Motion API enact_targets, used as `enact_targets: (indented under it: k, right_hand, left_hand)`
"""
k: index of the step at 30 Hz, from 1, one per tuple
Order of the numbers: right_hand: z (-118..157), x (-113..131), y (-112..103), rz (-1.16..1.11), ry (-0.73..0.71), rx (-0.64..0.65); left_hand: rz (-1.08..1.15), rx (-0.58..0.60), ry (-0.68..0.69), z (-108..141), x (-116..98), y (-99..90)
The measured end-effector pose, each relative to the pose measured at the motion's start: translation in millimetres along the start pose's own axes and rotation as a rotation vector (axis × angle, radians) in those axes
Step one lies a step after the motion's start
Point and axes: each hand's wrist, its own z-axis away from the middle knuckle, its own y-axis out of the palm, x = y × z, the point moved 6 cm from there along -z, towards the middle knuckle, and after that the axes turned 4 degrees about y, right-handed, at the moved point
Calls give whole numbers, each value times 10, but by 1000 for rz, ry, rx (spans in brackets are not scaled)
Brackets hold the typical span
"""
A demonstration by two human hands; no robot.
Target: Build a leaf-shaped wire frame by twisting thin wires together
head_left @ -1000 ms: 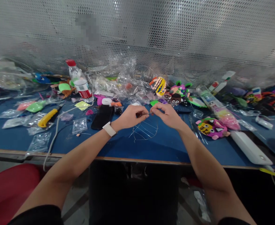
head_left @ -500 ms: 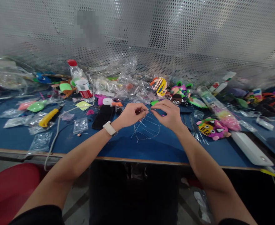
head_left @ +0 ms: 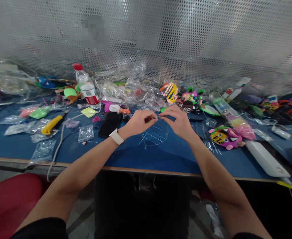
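Note:
A thin wire frame (head_left: pixel 156 144) with a curved outline and several cross wires hangs over the blue table, below my hands. My left hand (head_left: pixel 140 122), with a pale watch on its wrist, pinches the frame's upper end between thumb and fingers. Close beside it, my right hand (head_left: pixel 177 121) pinches the same wire, fingertips nearly touching the left ones. A black phone (head_left: pixel 110 124) lies left of my left hand. Several thin metal wires (head_left: pixel 209 140) rest on the table to the right of my right hand.
A bottle with a red cap (head_left: pixel 89 91) and clear plastic bags (head_left: pixel 126 89) stand at the back. A yellow cutter (head_left: pixel 51 125) and a white cable lie left. On the right are a colourful clay mask (head_left: pixel 225 137) and a white power bank (head_left: pixel 267 159).
The wire frame has turned slightly, its curved right side now further left. Both hands keep their pinch, with only small finger shifts.

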Motion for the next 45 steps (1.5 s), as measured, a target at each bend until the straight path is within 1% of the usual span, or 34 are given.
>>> enact_targets:
  k: [4,7,9,13,16,19,22,24,26,30,32,34,40,45]
  right_hand:
    - [-17,-50,-3,-127,108,81]
    - [-24,-36,-23,-298,159,134]
    - [-25,-7,-41,-378,185,160]
    - [-19,37,-52,-467,231,225]
    - [-16,36,-48,-472,252,282]
    - [-14,33,-35,-427,229,345]
    - [-2,22,2,-430,220,401]
    - [0,16,14,-454,214,390]
    - [-4,18,10,-453,191,346]
    - [-19,45,-26,-366,112,236]
    - [-24,55,-32,-352,85,213]
    - [-26,52,-16,-374,85,229]
    - [-21,4,43,-459,161,315]
    - [-7,2,71,-520,155,347]
  left_hand:
    - [-176,64,135,-9,-77,-25]
    - [-275,79,234,-11,-199,-87]
    - [-379,104,308,-5,-297,-116]
    - [-700,181,446,14,-438,-109]
    - [-809,218,499,24,-475,-80]
    - [-761,239,492,36,-459,-54]
    - [-706,229,464,51,-413,-38]
    - [-684,203,451,59,-381,-37]
    - [-652,170,433,62,-348,-43]
    - [-626,132,417,66,-299,-40]
    - [-622,128,420,70,-286,-29]
    - [-599,121,427,77,-282,-20]
    - [-557,100,431,90,-267,2]
    - [-498,73,413,104,-220,19]
